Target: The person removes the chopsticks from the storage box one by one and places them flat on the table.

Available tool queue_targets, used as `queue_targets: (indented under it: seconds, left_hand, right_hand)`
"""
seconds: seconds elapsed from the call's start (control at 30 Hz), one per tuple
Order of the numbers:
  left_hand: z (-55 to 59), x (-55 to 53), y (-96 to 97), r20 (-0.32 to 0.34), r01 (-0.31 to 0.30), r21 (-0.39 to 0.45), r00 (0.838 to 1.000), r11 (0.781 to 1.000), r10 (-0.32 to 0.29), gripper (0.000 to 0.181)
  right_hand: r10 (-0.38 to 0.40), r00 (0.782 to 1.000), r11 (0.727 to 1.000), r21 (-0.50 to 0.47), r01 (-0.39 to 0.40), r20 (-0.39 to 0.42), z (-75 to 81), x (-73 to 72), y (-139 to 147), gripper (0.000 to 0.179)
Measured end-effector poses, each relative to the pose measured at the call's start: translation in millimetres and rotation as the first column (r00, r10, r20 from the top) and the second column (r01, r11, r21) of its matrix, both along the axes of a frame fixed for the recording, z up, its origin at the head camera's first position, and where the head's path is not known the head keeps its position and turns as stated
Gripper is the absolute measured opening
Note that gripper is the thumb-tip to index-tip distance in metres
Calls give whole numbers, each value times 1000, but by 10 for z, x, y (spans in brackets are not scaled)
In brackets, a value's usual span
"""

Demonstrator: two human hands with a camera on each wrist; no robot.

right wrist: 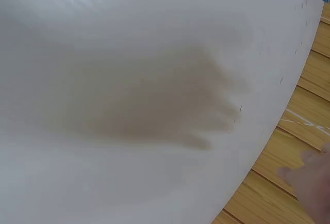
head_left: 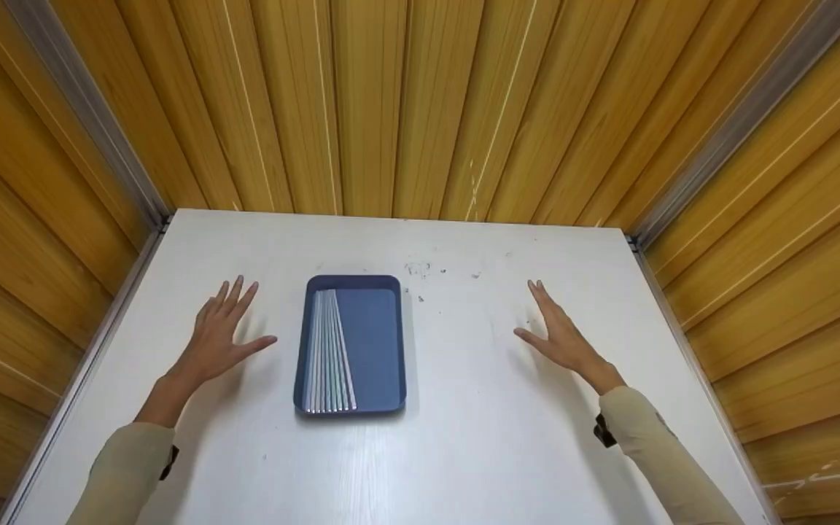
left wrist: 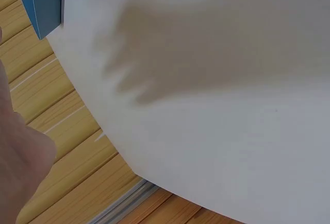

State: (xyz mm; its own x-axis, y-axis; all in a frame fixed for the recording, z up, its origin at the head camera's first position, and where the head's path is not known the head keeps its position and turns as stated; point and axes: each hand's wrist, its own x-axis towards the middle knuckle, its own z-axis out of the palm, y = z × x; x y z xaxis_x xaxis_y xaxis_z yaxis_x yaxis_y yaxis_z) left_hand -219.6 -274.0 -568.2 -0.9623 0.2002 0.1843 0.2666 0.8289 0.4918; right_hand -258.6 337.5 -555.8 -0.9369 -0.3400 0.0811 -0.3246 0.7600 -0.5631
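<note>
On the white table lies a blue rectangular tray (head_left: 372,350), its long side running away from me. Several thin, shiny, straw-like sticks (head_left: 327,357) rest in its left half, fanned slightly wider toward the near end. My left hand (head_left: 219,339) hovers left of the tray with fingers straight and thumb spread toward it, holding nothing. Farther off, to the right of the tray, my right hand (head_left: 562,339) is also raised over the table, fingers extended and nothing in it. Each wrist view shows a hand's shadow on the tabletop and a corner of the blue tray (left wrist: 46,2).
The white table (head_left: 464,437) meets wood-patterned panels (head_left: 369,109) at the back and both sides. Grey metal rails (head_left: 726,131) run along the corners. Small dark marks (head_left: 420,270) dot the tabletop behind and right of the tray.
</note>
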Motion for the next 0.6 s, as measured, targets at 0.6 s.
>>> queue_targets:
  seconds: [0.6]
  left_hand:
    - [-119,5,130,252,-1,465,959,885,-131,88]
  right_hand:
    - [55,994,961,-274,-28,91,-5,-126,-274,52]
